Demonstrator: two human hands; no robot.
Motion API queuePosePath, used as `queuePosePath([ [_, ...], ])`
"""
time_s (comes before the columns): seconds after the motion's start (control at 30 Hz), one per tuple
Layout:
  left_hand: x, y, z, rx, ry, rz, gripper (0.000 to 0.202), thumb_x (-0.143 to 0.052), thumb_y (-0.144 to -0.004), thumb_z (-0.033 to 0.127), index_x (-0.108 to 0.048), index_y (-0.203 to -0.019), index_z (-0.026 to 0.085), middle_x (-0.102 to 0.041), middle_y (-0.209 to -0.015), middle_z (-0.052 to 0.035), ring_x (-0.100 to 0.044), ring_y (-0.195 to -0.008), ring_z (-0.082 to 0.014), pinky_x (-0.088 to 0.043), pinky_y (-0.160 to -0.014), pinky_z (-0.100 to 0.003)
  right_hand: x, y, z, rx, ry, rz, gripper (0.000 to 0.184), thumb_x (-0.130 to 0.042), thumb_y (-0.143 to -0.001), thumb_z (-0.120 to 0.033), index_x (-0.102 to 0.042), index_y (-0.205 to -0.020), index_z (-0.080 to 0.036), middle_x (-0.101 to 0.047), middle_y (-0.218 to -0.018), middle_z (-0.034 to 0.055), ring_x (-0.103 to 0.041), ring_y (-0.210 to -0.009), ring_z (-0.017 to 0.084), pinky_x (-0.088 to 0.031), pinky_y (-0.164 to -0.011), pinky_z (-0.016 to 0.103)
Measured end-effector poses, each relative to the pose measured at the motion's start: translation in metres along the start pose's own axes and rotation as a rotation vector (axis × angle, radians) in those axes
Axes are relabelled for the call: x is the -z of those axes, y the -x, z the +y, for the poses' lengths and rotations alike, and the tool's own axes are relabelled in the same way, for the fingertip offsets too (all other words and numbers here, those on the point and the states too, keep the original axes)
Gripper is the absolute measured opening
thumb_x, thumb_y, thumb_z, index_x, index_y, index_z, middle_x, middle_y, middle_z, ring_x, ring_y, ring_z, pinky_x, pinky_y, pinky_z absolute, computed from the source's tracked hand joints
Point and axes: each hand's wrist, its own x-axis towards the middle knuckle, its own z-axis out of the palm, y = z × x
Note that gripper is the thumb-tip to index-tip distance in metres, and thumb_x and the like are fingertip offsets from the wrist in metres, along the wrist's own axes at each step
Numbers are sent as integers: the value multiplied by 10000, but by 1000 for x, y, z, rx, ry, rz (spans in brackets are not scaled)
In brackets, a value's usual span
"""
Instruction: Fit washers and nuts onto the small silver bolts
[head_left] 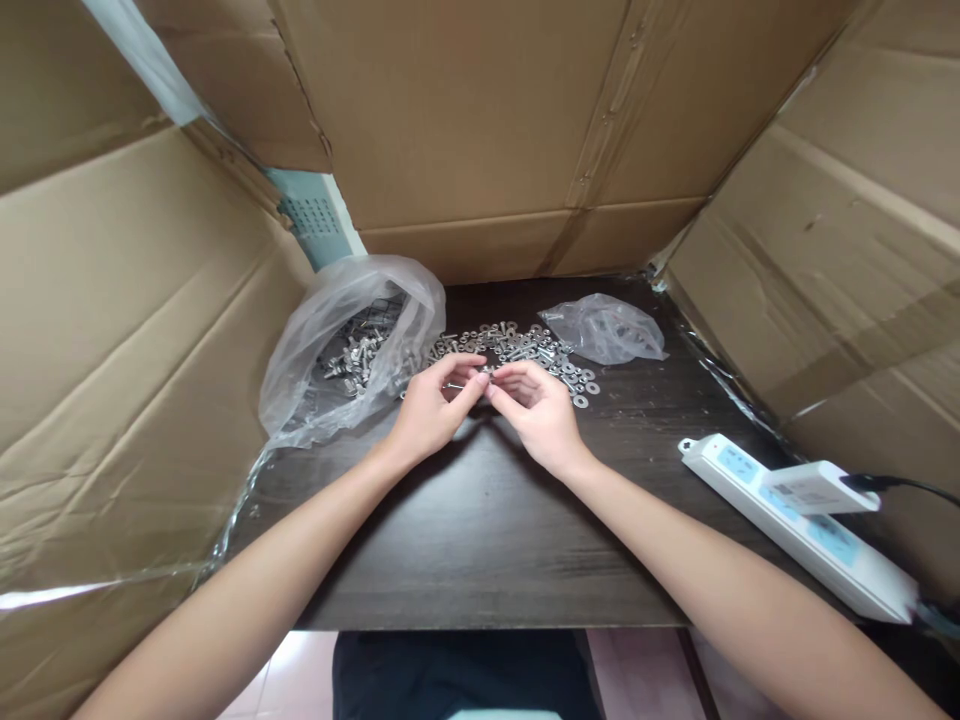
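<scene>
A small bolt (455, 385) is pinched between thumb and forefinger of the left hand (429, 408), just in front of the loose pile of washers and nuts (525, 352). The right hand (538, 405) is closed in a fingertip pinch at the bolt's tip, apparently on a small washer or nut, so both parts are kept aligned. An open bag of bolts (352, 345) lies left of the pile, a smaller bag (604, 330) to its right.

Your left hand (429, 410) and right hand (541, 412) are both bare: no gloves, rings or watch on either wrist. Your forearms are uncovered all the way to the bottom edge of the view, with no sleeve showing. Below the table edge, you wear dark, near-black clothing (457, 672).
</scene>
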Motion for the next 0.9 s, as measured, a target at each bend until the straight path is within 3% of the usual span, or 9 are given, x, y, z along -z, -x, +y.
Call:
queuePosePath([
  [0.2, -2, 3, 7, -197, -136, -12, 354, -644, -877, 170, -652, -1231, 156, -682, -1079, -102, -697, -939, -188, -626, -736, -264, 2, -3, 2, -124, -117, 48, 360, -845, -782, -456, -646, -950, -207, -727, -935, 57, -725, -885, 238, -619, -887, 412],
  [0.4, 3, 1, -1, -200, -130, 19, 263, -716, -906, 234, -721, -1158, 157, -709, -1081, -90, -717, -864, -166, -630, -734, -266, 2, -4, 2, -200, -219, -4, 333, -853, -775, -428, -673, -929, -193, -717, -891, 41, -707, -817, 211, -626, -814, 376],
  [0.6, 7, 1, -3, -148, -123, 43, 248, -741, -897, 257, -746, -1126, 162, -781, -1030, -68, -753, -857, -194, -634, -780, -307, 3, -5, 6, -193, -151, -54, 306, -802, -803, -406, -663, -980, -199, -720, -939, 51, -702, -875, 221, -628, -794, 373],
  [0.73, 9, 0, 2, -128, -127, 26, 184, -734, -897, 275, -756, -1051, 178, -785, -988, -48, -749, -835, -189, -619, -730, -284, 4, -5, 7, -138, -42, -71, 289, -736, -849, -410, -647, -1024, -199, -711, -1001, 71, -693, -902, 225, -615, -735, 346],
  [0.9, 15, -2, 1, -72, -93, -20, 192, -756, -865, 335, -736, -974, 179, -770, -943, -45, -731, -793, -183, -581, -671, -260, 6, -3, -4, 41, 207, -61, 155, -659, -905, -338, -656, -981, -202, -686, -984, 72, -675, -908, 225, -585, -741, 338],
])
